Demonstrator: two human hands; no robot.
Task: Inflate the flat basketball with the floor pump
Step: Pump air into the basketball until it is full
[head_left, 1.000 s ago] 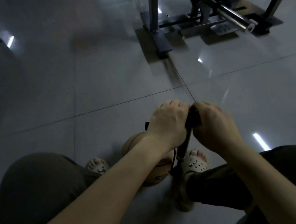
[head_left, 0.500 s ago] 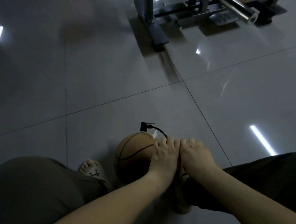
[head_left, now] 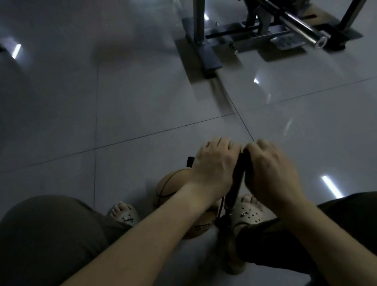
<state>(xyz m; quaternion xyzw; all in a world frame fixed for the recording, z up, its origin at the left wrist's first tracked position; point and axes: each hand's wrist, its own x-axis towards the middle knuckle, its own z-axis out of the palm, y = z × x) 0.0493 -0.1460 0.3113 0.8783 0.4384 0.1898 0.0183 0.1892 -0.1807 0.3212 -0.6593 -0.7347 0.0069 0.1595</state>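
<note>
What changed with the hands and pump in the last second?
The left hand and right hand pushed the pump handle down beside the basketball, then pulled it back up, baring the shaft again. Both kept gripping it; the basketball stayed put.

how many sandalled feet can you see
2. The left sandal is on the floor, left of the basketball. The right sandal is just right of the pump, low down and partly hidden by the right hand.
</note>
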